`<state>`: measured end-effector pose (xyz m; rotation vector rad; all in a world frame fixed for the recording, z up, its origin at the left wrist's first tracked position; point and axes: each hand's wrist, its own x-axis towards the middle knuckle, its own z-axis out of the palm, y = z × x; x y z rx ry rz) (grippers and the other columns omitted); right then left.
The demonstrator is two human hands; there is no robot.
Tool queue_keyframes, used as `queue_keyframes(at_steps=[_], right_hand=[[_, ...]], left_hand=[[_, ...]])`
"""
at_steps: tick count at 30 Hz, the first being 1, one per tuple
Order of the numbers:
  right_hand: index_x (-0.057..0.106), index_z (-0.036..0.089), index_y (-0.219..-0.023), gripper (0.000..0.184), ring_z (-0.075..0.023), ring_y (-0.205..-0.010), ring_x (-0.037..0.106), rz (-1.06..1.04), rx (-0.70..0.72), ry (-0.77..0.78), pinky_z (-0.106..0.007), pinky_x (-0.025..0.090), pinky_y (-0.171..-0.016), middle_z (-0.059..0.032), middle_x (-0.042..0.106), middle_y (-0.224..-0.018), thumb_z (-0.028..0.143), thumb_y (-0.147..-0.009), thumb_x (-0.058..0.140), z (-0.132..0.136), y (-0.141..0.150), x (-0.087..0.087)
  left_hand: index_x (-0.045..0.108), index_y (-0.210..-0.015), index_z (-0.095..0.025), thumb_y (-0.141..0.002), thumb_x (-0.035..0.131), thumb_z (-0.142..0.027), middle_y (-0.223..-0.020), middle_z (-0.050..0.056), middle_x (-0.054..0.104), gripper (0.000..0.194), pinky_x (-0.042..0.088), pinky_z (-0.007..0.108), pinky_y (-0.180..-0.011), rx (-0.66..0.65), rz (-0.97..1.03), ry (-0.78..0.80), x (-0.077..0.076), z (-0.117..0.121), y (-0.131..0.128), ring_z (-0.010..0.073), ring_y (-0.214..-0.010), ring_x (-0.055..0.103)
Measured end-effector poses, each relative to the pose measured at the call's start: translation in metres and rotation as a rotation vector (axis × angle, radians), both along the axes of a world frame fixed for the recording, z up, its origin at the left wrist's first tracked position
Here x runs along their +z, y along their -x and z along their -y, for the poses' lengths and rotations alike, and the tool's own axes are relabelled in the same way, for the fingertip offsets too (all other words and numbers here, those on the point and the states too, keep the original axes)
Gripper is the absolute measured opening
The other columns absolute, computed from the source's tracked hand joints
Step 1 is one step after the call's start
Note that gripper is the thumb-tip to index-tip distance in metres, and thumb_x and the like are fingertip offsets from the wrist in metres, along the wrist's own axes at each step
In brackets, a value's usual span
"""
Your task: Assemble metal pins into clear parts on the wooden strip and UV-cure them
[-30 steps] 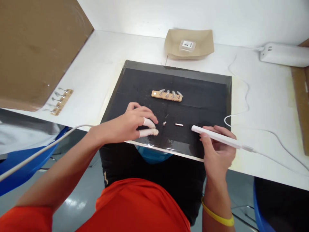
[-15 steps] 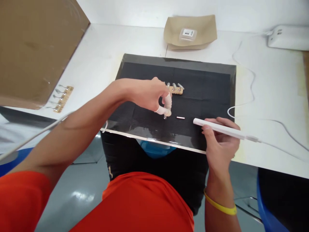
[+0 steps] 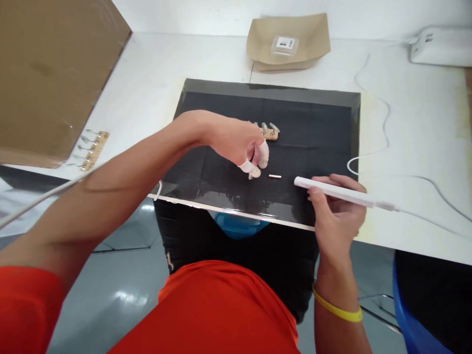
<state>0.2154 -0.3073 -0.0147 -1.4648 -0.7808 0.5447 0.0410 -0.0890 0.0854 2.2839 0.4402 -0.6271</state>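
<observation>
My left hand [image 3: 239,142], with pale finger cots on thumb and index finger, is low over the black mat [image 3: 313,123]. Its thumb and index tips stand slightly apart, with nothing visible between them. A small shiny piece [image 3: 250,176] shows beside the thumb tip, mostly hidden by it. Just right of these fingers lies a short, thin metallic rod [image 3: 275,176]. Behind the hand, a tan strip [image 3: 272,134] carrying several clear-grey pieces is partly covered. My right hand [image 3: 337,211] is closed around a white pen-shaped device [image 3: 334,191] with a cable at its rear end, its front pointing left.
A brown paper tray [image 3: 309,39] holding a small clear box [image 3: 284,45] stands at the back. Another strip with clips [image 3: 94,150] lies at left by a brown board [image 3: 55,73]. White cable [image 3: 385,118] runs across the right side, below a white power strip [image 3: 442,46].
My left index finger has lifted away from the thumb, parting the pinch over the small shiny piece. My right hand keeps the white device nearly still. The view has shifted slightly.
</observation>
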Motion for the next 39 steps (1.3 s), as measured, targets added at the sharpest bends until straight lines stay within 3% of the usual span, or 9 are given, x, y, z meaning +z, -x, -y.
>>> queue_keyframes(at_steps=[7, 19, 29, 33, 39], right_hand=[[0.063, 0.023, -0.114, 0.041, -0.0194, -0.094, 0.074, 0.006, -0.006, 0.011, -0.038, 0.061, -0.084, -0.0028, 0.077, -0.103, 0.026, -0.079, 0.085, 0.0, 0.0, 0.002], [0.063, 0.023, -0.115, 0.041, -0.0194, -0.095, 0.074, 0.009, 0.0, 0.03, -0.037, 0.061, -0.083, -0.0035, 0.077, -0.104, 0.027, -0.081, 0.085, 0.001, 0.001, 0.001], [0.062, 0.024, -0.115, 0.041, -0.0194, -0.095, 0.074, 0.014, -0.002, 0.036, -0.038, 0.062, -0.084, -0.003, 0.077, -0.104, 0.028, -0.08, 0.084, 0.0, 0.0, 0.001], [0.062, 0.023, -0.114, 0.041, -0.0187, -0.094, 0.074, 0.011, 0.003, 0.017, -0.037, 0.062, -0.083, -0.0029, 0.077, -0.103, 0.027, -0.08, 0.084, 0.001, 0.0, 0.0], [0.062, 0.023, -0.115, 0.041, -0.0189, -0.094, 0.074, 0.015, 0.001, 0.027, -0.037, 0.062, -0.085, -0.0032, 0.077, -0.104, 0.027, -0.081, 0.084, 0.001, 0.0, -0.001]], left_hand=[[0.082, -0.092, -0.029, -0.078, 0.074, -0.043, -0.086, -0.002, 0.076, 0.021, 0.046, 0.028, -0.079, 0.017, 0.068, 0.03, -0.007, 0.0, -0.005, 0.0173, -0.084, 0.066], [0.083, -0.085, -0.029, -0.081, 0.074, -0.037, -0.085, -0.001, 0.076, 0.013, 0.045, 0.028, -0.073, 0.028, 0.112, 0.077, -0.013, 0.0, 0.003, 0.0155, -0.073, 0.064], [0.083, -0.096, -0.029, -0.09, 0.064, -0.046, -0.104, 0.0, 0.077, 0.026, 0.047, 0.026, -0.078, 0.007, 0.135, 0.029, -0.008, -0.001, 0.006, 0.0164, -0.089, 0.068], [0.083, -0.097, -0.03, -0.088, 0.063, -0.034, -0.105, -0.001, 0.077, 0.022, 0.048, 0.026, -0.079, 0.016, 0.143, 0.014, -0.008, -0.002, 0.006, 0.0161, -0.091, 0.068], [0.081, -0.108, -0.028, -0.078, 0.057, -0.015, -0.11, 0.001, 0.078, 0.04, 0.05, 0.026, -0.075, 0.004, 0.098, -0.061, -0.014, -0.001, 0.008, 0.0173, -0.091, 0.07]])
